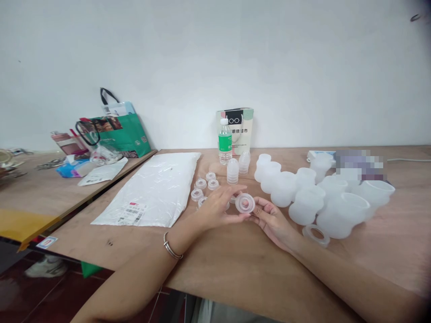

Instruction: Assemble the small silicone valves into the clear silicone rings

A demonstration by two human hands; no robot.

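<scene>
Between my two hands is a round translucent plastic ring cap (245, 203), its open centre facing me. My left hand (220, 204) grips its left side with thumb and fingers. On the other side, the fingertips of my right hand (271, 220) pinch its edge. Several similar ring caps (201, 183) lie on the table just beyond my left hand. Behind them stand two stacks of clear domed caps (232, 171). Several frosted white bottles (306, 204) stand to the right of my right hand, and a loose flat ring (316, 235) lies in front of them.
A white plastic mailer (151, 188) lies left on the wooden table (229, 269). At the back stand a water bottle (225, 142) and a paper bag (243, 134). A green bag (129, 134) and a tissue pack (74, 168) sit on the adjoining table. A cable (407, 160) runs back right.
</scene>
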